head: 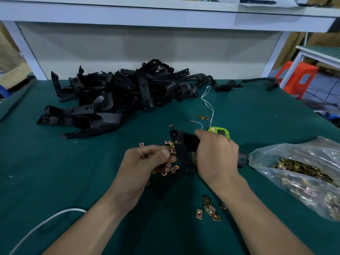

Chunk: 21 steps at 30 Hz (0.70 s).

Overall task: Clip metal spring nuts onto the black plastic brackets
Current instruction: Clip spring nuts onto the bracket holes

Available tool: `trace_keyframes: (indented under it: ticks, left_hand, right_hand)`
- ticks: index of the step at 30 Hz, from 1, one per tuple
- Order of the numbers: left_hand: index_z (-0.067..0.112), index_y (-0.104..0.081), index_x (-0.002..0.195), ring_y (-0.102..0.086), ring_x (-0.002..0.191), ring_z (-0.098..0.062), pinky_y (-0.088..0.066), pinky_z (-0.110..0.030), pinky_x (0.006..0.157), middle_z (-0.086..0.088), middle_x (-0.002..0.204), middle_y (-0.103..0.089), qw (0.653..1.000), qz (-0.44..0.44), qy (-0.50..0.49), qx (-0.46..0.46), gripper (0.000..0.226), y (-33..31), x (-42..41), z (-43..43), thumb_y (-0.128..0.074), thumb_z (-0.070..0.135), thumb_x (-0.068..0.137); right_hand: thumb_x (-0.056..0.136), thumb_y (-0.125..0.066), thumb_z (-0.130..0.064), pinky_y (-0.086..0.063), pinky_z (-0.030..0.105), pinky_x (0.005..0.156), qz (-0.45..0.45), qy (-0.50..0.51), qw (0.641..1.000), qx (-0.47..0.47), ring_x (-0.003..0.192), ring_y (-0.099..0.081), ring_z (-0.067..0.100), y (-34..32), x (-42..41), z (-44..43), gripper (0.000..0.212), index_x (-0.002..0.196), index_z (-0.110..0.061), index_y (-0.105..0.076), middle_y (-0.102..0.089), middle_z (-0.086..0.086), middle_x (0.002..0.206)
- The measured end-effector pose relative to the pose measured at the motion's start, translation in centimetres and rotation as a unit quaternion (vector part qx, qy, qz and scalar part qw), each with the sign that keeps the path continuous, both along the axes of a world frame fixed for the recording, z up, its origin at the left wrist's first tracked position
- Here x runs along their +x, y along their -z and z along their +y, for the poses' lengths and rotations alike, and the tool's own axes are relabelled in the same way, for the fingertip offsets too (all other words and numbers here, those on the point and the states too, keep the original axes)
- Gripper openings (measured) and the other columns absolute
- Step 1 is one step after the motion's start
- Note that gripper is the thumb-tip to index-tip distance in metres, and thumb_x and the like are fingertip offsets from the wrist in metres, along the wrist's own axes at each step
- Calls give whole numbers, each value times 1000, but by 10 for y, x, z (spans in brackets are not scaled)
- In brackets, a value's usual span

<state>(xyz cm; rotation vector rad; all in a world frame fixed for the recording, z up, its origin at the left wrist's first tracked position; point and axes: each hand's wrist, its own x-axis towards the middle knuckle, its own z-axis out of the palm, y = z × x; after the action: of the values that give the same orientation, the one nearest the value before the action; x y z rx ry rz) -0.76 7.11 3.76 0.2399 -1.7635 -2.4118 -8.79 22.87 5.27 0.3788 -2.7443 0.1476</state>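
- Head view: a black bracket is held just above the green tabletop, near the front middle, with its long arm running from upper left to lower right.
- The right hand grips the bracket's thick body, its fingers curled tightly over the top.
- The left hand pinches a brass-coloured spring nut between thumb and forefinger, and the nut touches the bracket's left edge.
- More nuts show under the left hand; I cannot tell whether they lie in the palm or on the tabletop.
- A small cluster of loose nuts lies between the forearms.
- A clear plastic bag full of nuts sits to the right.
- A green device lies just behind the right hand, with white string trailing away from it.
- A pile of brackets fills the back left of the tabletop.
- A white cable curves across the near left corner.
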Motion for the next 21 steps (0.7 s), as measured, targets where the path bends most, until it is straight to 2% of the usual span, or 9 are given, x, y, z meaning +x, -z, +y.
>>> trace_keyframes:
  ticks: [5, 11, 17, 21]
  left_hand:
    - [14, -83, 84, -69, 67, -12, -55, -19, 63, -13, 80, -77, 1000, 14, -14, -10, 29, 0, 0, -3, -83, 33, 63]
    - [14, -82, 74, -68, 61, -14, -53, -20, 57, -15, 71, -75, 998, -3, -53, -38, 35, -1, 0, 2, -76, 48, 67]
    - [8, -79, 70, -63, 57, -14, -52, -20, 54, -15, 67, -72, 996, -3, -80, -43, 33, -1, -1, 4, -72, 41, 73]
    - [12, -78, 65, -60, 52, -13, -50, -19, 51, -13, 62, -70, 993, -1, -106, -45, 29, -3, -1, 7, -70, 36, 78]
  right_hand:
    - [71, -71, -8, -9, 27, 46, -14, -18, 1000, -2, 58, -37, 23, 3, 1, -1, 24, 73, -20, -50, -33, -8, 53]
    - [69, -71, -9, -9, 27, 46, -6, -17, 1000, -9, 60, -37, 24, 3, 1, 0, 24, 72, -21, -50, -31, -8, 53]
    - [72, -65, -6, -11, 27, 46, -9, -33, 999, -7, 49, -30, 15, 4, 3, -5, 21, 74, -22, -50, -36, -7, 54]
    - [75, -61, -4, -13, 27, 46, -15, -41, 999, -9, 54, -40, 19, 5, 4, -7, 22, 76, -24, -51, -38, -8, 56]
